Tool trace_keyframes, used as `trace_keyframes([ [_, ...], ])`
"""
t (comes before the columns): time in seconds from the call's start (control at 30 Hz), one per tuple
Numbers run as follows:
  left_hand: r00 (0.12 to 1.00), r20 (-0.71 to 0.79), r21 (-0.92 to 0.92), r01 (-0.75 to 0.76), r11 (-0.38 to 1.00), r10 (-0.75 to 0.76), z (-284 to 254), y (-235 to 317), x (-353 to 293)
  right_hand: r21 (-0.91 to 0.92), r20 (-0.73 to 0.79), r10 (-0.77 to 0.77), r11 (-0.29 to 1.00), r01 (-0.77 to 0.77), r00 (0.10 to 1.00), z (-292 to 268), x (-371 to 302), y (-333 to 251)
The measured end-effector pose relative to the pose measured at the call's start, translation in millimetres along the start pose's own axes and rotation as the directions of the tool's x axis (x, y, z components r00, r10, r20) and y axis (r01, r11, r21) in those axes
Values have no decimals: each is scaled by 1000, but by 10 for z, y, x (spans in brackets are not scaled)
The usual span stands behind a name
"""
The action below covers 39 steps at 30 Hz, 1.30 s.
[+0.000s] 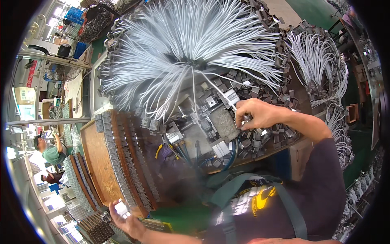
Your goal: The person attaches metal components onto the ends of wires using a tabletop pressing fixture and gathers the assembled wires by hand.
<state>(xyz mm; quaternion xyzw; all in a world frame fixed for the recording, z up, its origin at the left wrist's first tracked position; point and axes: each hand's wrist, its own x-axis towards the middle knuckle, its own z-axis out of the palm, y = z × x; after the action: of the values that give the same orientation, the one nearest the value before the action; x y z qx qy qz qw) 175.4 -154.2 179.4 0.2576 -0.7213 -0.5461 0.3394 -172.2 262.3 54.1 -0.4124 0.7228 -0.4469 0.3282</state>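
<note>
shirt print: white and yellow on dark cloth
wooden tray: bare board beside rows of grey metal blocks
cables: smooth, white, fanned out above a metal fixture
right hand: fingers pinched around a small part — mostly hidden — beside the fixture
left hand: half curled, gripping a small white block near the tray's lower end

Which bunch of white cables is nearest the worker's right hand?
The big bunch, fanned out at top centre: its lower edge comes close to the right hand. The smaller bunches lie farther off, rightward.
</note>
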Motion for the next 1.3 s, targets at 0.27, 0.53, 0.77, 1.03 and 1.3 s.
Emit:
trace_keyframes([
  [0.27,789,604,118,46,992,-108,2607,-514,136,400,367,93,883,-247,926,-218,106,63],
  [0.53,643,750,85,134,987,-152,3088,-854,326,-23,621,14,1000,0,784,-202,546,96],
  [0.77,662,732,474,-664,579,160,2385,-683,708,-432,354,125,901,43,927,219,608,-220],
  [1.03,563,796,221,72,973,-222,2636,-911,-105,24,37,0,1000,-1,999,371,573,-299],
  [1.3,352,813,164,626,763,-464,2610,-1057,-159,232,96,26,971,-48,995,517,562,-94],
])
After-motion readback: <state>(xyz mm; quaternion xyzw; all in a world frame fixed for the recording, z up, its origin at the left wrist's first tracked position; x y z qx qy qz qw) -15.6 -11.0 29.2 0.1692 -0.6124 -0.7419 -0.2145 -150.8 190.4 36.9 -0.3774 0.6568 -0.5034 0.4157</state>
